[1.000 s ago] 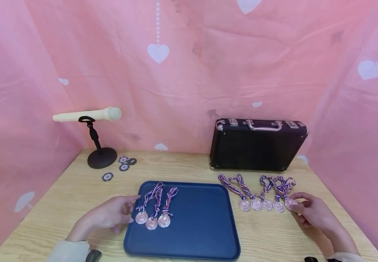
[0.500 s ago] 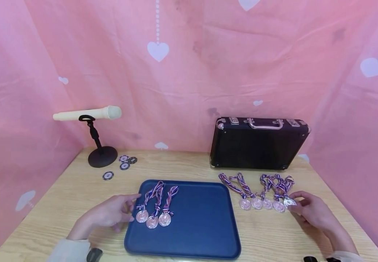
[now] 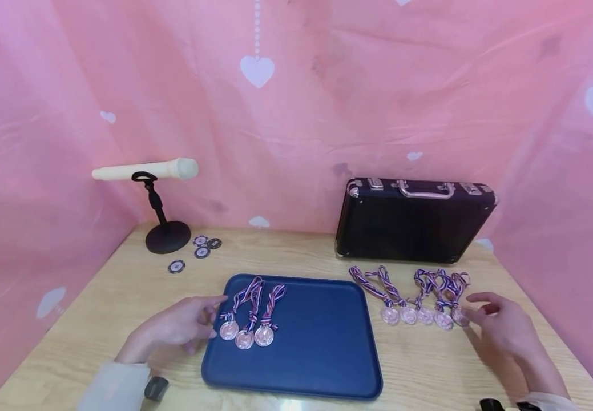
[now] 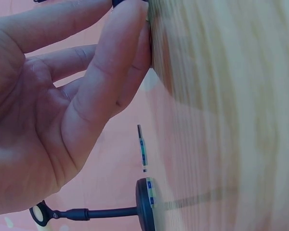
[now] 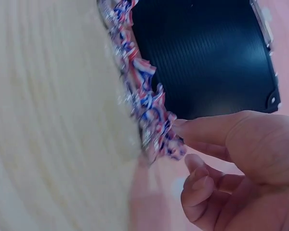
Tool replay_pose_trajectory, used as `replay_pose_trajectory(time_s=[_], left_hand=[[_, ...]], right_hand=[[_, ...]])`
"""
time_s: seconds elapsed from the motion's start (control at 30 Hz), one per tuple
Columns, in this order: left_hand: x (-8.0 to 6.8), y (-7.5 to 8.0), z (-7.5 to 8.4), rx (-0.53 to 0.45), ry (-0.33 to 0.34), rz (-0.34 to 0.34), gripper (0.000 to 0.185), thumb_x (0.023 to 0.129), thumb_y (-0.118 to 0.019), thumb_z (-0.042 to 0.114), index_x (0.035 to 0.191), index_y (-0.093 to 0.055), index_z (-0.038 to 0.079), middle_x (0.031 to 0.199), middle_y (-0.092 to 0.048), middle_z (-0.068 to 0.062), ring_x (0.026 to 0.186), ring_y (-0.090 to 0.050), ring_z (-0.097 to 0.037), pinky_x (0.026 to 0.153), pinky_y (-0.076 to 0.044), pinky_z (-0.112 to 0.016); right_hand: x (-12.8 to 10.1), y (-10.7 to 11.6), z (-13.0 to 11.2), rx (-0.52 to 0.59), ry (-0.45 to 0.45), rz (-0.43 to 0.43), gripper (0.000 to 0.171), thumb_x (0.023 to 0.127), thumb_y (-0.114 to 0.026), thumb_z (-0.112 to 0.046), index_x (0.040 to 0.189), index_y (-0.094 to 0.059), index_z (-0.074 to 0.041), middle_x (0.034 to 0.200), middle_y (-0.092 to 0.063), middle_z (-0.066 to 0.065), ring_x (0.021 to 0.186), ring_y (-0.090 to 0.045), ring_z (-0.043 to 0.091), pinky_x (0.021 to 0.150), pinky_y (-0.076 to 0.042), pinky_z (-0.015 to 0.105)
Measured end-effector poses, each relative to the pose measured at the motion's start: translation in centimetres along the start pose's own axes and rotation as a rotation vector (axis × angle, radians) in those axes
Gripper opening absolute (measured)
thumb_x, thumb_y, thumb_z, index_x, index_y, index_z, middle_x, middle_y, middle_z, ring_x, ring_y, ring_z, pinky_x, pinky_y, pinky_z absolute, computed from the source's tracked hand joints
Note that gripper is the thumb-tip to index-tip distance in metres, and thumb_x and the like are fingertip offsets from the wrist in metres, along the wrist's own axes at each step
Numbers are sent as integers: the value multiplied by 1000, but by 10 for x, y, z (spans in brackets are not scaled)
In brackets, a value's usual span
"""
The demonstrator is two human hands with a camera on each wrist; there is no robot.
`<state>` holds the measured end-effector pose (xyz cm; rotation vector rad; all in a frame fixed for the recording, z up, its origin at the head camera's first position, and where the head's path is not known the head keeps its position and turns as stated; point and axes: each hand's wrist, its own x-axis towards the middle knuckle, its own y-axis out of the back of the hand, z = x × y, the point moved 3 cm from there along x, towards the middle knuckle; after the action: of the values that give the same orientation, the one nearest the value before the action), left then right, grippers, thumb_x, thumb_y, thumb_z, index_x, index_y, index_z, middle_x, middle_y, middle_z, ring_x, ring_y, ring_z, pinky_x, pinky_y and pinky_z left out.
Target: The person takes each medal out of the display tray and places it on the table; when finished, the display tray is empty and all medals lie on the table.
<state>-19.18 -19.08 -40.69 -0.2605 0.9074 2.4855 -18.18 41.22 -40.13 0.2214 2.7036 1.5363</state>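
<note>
My left hand (image 3: 178, 324) rests at the left rim of a blue tray (image 3: 322, 342), index finger and thumb spread along the edge. Three medals on striped ribbons lie at the tray's left, one of them a round medal (image 3: 264, 335) with its ribbon stretched away from me. To the right of the tray, several more medals form a row on the table. My right hand (image 3: 507, 325) is at the right end of that row, thumb tip beside the last medal (image 3: 459, 315), fingers loosely bent. The right wrist view shows bunched striped ribbons (image 5: 154, 110) near the fingertips.
A black briefcase (image 3: 414, 222) stands upright behind the medal row. At the back left, a white microphone (image 3: 147, 170) sits on a black stand (image 3: 168, 236). Several poker chips (image 3: 202, 252) lie near it. A pink curtain (image 3: 296, 114) encloses the table (image 3: 419, 371).
The head view has shifted a little. My right thumb, earlier on the last medal's face, is now at its edge. The left hand stays at the tray rim.
</note>
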Motion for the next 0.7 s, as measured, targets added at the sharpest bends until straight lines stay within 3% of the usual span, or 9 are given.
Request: replay_pose_trajectory(time_s=[0.17,0.3,0.4,0.7], left_hand=[[0,1,3,6,29,12,74,93,-73,-4,160,-44,6,104,-60,-7,55,-60,-22,52,-60,-36],[-1,3,3,8,37,22,74,92,-73,-6,160,-45,6,105,-60,-7,53,-58,-21,50,-59,-35],[-2,4,1,6,31,26,75,92,-74,-6,160,-45,6,106,-59,-7,52,-56,-20,49,-59,-35],[1,1,0,18,15,15,74,93,-73,-5,160,-45,7,105,-60,-7,51,-56,-20,50,-59,-36]], right_hand=[[-4,2,-34,15,78,149,36,96,-77,-26,121,-73,0,94,-74,14,70,-56,2,53,-45,26],[-6,-15,-82,83,142,140,33,93,-81,-22,117,-75,0,91,-73,10,71,-57,2,54,-48,25],[-8,-35,-125,134,194,75,31,93,-81,-19,116,-75,0,89,-73,7,76,-60,7,56,-49,24],[-31,-100,-235,403,248,-288,30,90,-83,-19,113,-75,-1,75,-69,3,55,-62,19,46,-55,29]])
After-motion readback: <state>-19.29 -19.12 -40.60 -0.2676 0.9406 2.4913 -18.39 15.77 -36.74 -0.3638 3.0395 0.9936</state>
